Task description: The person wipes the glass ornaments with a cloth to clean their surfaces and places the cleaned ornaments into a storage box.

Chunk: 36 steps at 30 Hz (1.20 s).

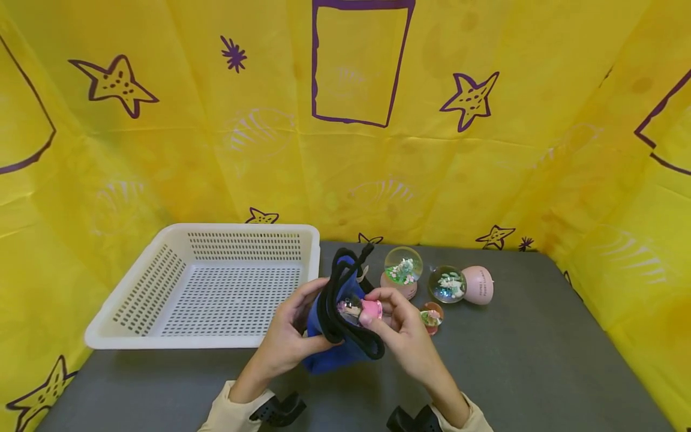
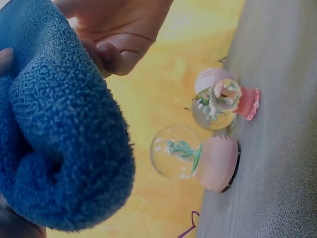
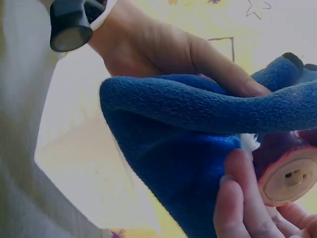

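Blue pouch (image 1: 336,357) gripped by the left hand (image 1: 288,327); fingers of the right hand (image 1: 403,329) pinch a pink-based globe (image 1: 371,309) at its mouth. Three more globes (image 1: 402,273) rest nearby.

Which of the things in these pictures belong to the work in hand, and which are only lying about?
In the work:
blue cloth, held by the left hand
pink-based snow globe, pinched by the right hand

Lying about, though the globes may belong too:
upright snow globe
snow globe on its side
smaller snow globe
white basket
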Tool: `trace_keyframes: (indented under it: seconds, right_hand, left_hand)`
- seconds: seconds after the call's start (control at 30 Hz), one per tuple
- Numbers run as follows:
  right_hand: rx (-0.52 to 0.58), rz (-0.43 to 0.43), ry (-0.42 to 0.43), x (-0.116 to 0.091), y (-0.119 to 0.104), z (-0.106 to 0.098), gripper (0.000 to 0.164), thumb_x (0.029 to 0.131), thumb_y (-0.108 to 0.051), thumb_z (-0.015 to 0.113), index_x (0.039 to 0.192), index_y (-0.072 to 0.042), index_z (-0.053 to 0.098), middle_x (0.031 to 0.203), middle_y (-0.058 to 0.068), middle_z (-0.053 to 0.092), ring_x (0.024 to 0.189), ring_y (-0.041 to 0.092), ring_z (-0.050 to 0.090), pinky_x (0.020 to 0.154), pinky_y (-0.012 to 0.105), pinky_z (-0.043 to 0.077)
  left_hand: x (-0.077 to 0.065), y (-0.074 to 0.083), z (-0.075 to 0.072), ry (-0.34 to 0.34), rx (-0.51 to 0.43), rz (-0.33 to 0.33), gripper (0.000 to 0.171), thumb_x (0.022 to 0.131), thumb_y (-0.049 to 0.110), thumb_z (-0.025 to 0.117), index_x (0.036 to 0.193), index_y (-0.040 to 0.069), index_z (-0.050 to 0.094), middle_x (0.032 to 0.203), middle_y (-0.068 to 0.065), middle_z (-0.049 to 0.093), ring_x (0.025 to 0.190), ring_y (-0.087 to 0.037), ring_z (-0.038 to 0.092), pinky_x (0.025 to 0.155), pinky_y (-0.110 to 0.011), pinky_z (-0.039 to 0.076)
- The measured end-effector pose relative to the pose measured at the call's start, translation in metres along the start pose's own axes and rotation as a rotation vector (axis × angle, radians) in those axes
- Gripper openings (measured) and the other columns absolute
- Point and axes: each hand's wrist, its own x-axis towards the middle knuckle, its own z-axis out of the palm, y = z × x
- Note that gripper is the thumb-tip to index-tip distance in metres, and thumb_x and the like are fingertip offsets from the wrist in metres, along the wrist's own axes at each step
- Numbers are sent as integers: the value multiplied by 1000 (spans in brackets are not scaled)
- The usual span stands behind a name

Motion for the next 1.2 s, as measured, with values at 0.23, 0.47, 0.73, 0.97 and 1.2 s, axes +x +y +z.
trace_keyframes:
  seconds: [0.23, 0.47, 0.73, 0.97, 1.2]
  right_hand:
    - [256, 118, -148, 1, 2, -3, 19, 102, -7, 49, 116, 5, 51, 98, -8, 66, 86, 1, 65, 78, 19, 57]
    - [441, 150, -269, 1, 2, -6, 18, 103, -9, 47, 118, -15, 52, 100, -8, 62, 83, 0, 58, 74, 13, 51]
    - [388, -50, -198, 2, 11, 1, 26, 97, -1, 57, 119, -14, 54, 108, -4, 61, 92, 2, 59, 78, 14, 52]
    - [96, -306, -35, 1, 15, 9, 31, 85, 15, 65, 112, 13, 50, 120, -3, 62, 105, 5, 63, 87, 20, 56]
    - [-45, -320, 50, 1, 13, 10, 34, 80, 19, 68, 109, 12, 52, 120, -3, 63, 104, 6, 65, 87, 22, 57]
  left_hand:
    - [-1, 2, -2, 41, -76, -24, 67, 82, -2, 77, 140, 22, 52, 130, 12, 65, 110, -3, 64, 91, -19, 53]
    - [1, -3, -6, 60, -121, 45, 51, 88, 8, 74, 134, 22, 58, 121, 13, 68, 104, 0, 64, 86, -16, 53]
    - [0, -2, -7, 30, -127, -21, 60, 83, 12, 81, 137, 19, 56, 124, 11, 67, 106, -4, 64, 89, -20, 53]
    - [-1, 1, -3, 59, 35, -99, 72, 76, 3, 84, 140, 11, 52, 128, 13, 64, 113, -6, 62, 98, -21, 49]
    - [1, 4, -1, 95, 128, -82, 62, 78, -4, 79, 135, 1, 55, 126, 14, 65, 113, -5, 61, 98, -21, 49]
